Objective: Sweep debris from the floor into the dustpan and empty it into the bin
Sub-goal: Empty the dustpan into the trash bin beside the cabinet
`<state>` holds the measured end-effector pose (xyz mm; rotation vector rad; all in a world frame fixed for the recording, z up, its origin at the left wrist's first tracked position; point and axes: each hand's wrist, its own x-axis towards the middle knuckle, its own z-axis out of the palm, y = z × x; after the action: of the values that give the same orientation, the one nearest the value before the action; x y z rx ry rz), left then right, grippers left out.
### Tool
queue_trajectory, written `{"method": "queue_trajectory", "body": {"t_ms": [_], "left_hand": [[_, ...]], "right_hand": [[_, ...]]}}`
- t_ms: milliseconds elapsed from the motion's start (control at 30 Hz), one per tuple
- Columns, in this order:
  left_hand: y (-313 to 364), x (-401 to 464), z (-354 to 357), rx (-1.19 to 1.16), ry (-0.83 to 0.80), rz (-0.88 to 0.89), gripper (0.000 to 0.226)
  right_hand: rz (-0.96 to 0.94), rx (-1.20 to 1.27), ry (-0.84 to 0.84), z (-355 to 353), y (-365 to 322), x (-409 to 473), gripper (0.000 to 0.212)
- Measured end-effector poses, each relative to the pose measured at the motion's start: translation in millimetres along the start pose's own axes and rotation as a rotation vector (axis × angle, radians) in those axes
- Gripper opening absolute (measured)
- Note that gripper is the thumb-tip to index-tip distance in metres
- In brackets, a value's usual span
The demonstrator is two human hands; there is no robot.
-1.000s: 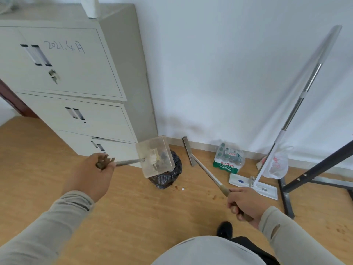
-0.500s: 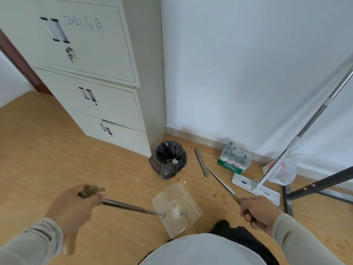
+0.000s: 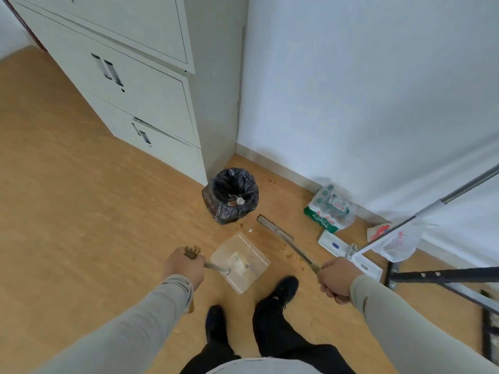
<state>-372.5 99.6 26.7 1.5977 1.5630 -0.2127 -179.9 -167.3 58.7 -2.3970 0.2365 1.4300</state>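
Note:
My left hand (image 3: pixel 184 266) grips the metal handle of a clear plastic dustpan (image 3: pixel 239 261), which sits low at the floor in front of my feet. My right hand (image 3: pixel 335 279) is closed around the long handle of a narrow broom (image 3: pixel 274 230), whose dark flat head rests on the floor right of the bin. The bin (image 3: pixel 230 195) is small, lined with a black bag, and stands against the cabinet's corner with some rubbish inside. Small brown and white crumbs (image 3: pixel 249 231) lie on the wooden floor between bin, dustpan and broom head.
A grey metal cabinet (image 3: pixel 151 85) stands at left against the white wall. A wrapped pack of bottles (image 3: pixel 329 209), a flat mop (image 3: pixel 348 252) with a long pole, a thin plastic bag (image 3: pixel 397 241) and a black metal frame (image 3: pixel 442 276) crowd the right side.
The dustpan has come down from above the bin to the floor near my feet. My view has tilted downward; my right hand keeps the broom in about the same place.

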Motion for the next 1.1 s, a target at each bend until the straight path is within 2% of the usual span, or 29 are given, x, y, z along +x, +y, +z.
{"method": "queue_trajectory", "body": {"t_ms": [100,233,367,567,667,733,800,933,1100], "left_hand": [[18,13,38,0.034,-0.016,-0.051,0.020],[35,33,72,0.068,-0.075,-0.132,0.024],[45,46,95,0.038,-0.077,-0.181,0.025],[52,57,104,0.002,-0.070,-0.199,0.031],[52,55,103,-0.013,-0.078,-0.207,0.029],[51,52,102,-0.028,-0.095,-0.211,0.025],[48,49,100,-0.054,-0.114,-0.224,0.024],[44,46,92,-0.072,-0.140,-0.237,0.011],[25,29,52,0.115,-0.113,-0.159,0.021]], "right_hand": [[-0.060,-0.087,0.036,-9,-11,24,0.007],[-0.014,-0.118,0.002,-8,-22,53,0.027],[-0.020,-0.194,0.006,-4,-32,73,0.024],[-0.019,-0.381,-0.181,-2,-22,76,0.021],[0.034,-0.232,-0.262,-45,-12,58,0.023],[0.078,-0.035,-0.248,-85,3,43,0.027],[0.082,0.035,-0.233,-105,13,22,0.028],[0.051,-0.041,-0.178,-70,8,4,0.023],[0.048,0.067,-0.091,-32,13,-8,0.022]]}}
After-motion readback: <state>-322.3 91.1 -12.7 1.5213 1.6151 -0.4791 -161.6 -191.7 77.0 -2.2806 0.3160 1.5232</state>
